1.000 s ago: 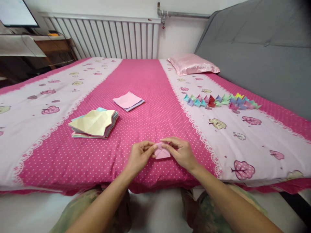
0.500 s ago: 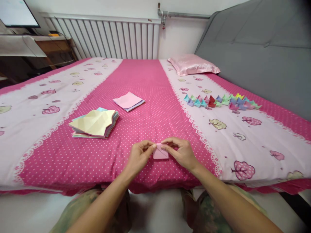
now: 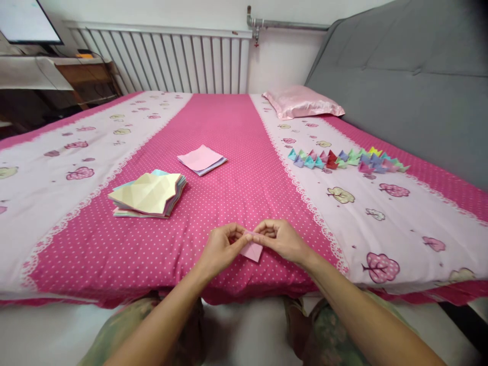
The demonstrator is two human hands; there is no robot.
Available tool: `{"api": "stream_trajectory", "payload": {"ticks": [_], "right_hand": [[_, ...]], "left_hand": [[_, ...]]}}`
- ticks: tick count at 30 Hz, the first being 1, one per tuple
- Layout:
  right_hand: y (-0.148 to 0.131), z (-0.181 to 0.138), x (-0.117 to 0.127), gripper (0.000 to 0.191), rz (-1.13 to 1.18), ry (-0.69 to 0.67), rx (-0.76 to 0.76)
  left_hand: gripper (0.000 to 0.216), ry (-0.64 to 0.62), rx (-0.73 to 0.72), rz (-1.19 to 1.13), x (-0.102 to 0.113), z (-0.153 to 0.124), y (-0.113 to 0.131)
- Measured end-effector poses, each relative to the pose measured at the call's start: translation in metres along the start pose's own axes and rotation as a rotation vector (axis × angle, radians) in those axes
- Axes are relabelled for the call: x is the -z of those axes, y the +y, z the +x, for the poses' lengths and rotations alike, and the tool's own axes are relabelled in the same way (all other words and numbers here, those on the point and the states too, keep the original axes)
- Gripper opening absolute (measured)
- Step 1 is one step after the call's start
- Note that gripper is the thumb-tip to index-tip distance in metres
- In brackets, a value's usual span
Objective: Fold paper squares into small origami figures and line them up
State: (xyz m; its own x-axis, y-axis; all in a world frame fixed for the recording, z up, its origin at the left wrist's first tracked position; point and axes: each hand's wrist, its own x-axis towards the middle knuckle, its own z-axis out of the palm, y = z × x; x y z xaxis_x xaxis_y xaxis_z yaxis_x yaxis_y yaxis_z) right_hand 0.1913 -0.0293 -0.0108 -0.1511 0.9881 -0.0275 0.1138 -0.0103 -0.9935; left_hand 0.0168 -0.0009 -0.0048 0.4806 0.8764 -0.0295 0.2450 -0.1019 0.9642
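Observation:
A small folded pink paper [image 3: 252,252] is pinched between both my hands, low over the front part of the bed. My left hand [image 3: 224,247] grips its upper left side, thumb in front. On the other side, my right hand [image 3: 281,241] pinches the upper right, and the two thumb tips nearly meet. The paper's top is partly hidden by the fingers; its lower corner points down. Left of my hands lies a stack of creased papers [image 3: 150,193] with pale yellow on top. Farther back is a smaller stack of square papers [image 3: 202,158], pink uppermost.
Two rows of small colourful folded paper pieces [image 3: 345,160] stand on the right of the bedspread [image 3: 229,122]. A pink pillow [image 3: 301,101] lies at the back by the grey headboard [image 3: 404,76]. Behind the bed are a radiator [image 3: 171,58] and a desk with a monitor [image 3: 26,23].
The pink paper has turned to a tilt and sits slightly lower. My thumbs have come together over its upper part. The stacks and the folded pieces have stayed put.

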Motion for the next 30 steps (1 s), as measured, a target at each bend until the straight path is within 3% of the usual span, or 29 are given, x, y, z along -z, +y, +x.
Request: {"api": "stream_trajectory", "payload": {"ticks": [4, 9, 15, 18, 21, 25, 30], "right_hand": [[0.001, 0.002, -0.008, 0.026, 0.284, 0.143, -0.045], [-0.001, 0.003, -0.018, 0.028, 0.417, 0.216, -0.039], [-0.001, 0.003, -0.018, 0.020, 0.265, 0.162, 0.041], [0.001, 0.003, -0.015, 0.017, 0.058, 0.195, 0.139], [0.000, 0.002, -0.014, 0.018, -0.050, 0.233, 0.139], [-0.002, 0.001, -0.015, 0.022, 0.110, 0.159, 0.112], [0.001, 0.004, -0.015, 0.018, 0.216, 0.184, 0.187]], "left_hand": [[0.039, 0.036, 0.122, -0.220, -0.008, 0.002, 0.004], [0.041, 0.077, 0.227, -0.432, -0.011, 0.000, 0.006], [0.024, 0.140, 0.135, -0.367, -0.001, 0.000, 0.007], [0.020, 0.147, 0.139, -0.285, 0.002, -0.001, 0.005], [0.021, 0.183, 0.084, -0.163, 0.002, -0.004, 0.001], [0.021, 0.254, -0.047, -0.028, 0.002, -0.006, 0.000], [0.021, 0.246, -0.070, -0.173, 0.001, -0.006, 0.008]]}}
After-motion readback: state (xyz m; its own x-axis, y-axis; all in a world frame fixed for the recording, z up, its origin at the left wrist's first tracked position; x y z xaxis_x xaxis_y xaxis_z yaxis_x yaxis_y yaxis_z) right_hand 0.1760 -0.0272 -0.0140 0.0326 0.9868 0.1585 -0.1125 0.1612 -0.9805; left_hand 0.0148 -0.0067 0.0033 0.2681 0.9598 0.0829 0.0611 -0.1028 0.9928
